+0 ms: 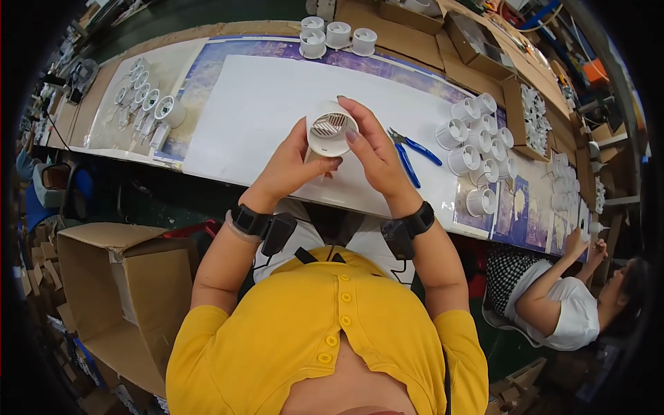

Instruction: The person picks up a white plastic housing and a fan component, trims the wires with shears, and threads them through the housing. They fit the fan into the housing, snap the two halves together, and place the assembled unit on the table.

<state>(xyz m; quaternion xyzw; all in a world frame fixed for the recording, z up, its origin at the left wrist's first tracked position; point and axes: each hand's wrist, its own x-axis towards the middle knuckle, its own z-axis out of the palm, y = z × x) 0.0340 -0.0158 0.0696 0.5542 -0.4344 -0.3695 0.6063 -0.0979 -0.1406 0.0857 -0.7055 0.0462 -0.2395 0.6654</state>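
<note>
Between both hands, above the white sheet (263, 104) on the bench, I hold a white round housing (328, 144) tilted toward me. Slatted, striped detail shows inside its open end. My left hand (294, 160) wraps its left and lower side, thumb along the rim. On the other side my right hand (372, 151) grips it, with the thumb at the opening's edge and fingers behind. Just right of my right hand lie blue-handled cutting pliers (417, 153) with their jaws apart. Fingers behind the housing are partly hidden.
Several white round housings (477, 142) crowd the bench's right side; more stand at the far edge (337, 36). At left are rows of housings with wired parts (149, 104). A cardboard box (149, 297) sits lower left. A co-worker (560, 304) works at far right.
</note>
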